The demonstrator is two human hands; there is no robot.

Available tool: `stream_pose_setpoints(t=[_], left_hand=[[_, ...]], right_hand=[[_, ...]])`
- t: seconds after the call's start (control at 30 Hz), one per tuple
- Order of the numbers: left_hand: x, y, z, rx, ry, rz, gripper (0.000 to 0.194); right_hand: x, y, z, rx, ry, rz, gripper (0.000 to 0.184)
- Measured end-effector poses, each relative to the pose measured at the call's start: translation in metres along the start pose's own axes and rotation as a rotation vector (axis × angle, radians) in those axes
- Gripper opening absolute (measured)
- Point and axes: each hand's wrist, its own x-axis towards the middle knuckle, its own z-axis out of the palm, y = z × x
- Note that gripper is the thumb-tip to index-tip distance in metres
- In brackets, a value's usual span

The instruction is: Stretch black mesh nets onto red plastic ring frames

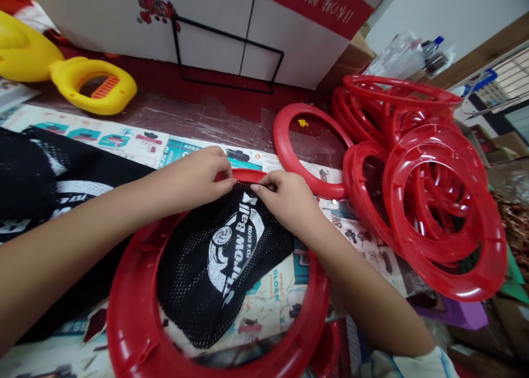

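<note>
At the far rim of a red ring [134,295] on the surface [202,111], the left hand [209,174] and right hand [287,199] each pinch the edge of the black mesh [185,268] between thumb and fingers. Two grips probably keep that edge taut; the rest drapes within the opening.

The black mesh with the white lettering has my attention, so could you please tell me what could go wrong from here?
The black mesh lies slack below the left hand and right hand at the far edge of the red ring, so it might bunch or sit crooked. The pile of red rings leans unevenly beyond the right forearm; a bump could perhaps make it slide.
</note>
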Motion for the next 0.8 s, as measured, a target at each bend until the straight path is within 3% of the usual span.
stream_pose_setpoints(t=[0.17,0.3,0.4,0.8], left_hand=[[-0.003,0.0,-0.002,-0.039,0.117,0.112,0.025],[-0.004,0.002,0.004,-0.105,0.1,0.309,0.022],[-0.006,0.0,0.01,-0.075,0.154,0.391,0.028],[-0.007,-0.006,0.021,-0.041,0.189,0.466,0.039]], right_hand=[[-0.008,0.003,0.008,0.016,0.039,-0.003,0.024],[-0.003,0.001,0.008,-0.073,0.032,0.04,0.024],[0.001,0.001,0.006,-0.107,0.013,0.049,0.026],[0.005,0.0,0.002,-0.148,-0.033,0.036,0.031]])
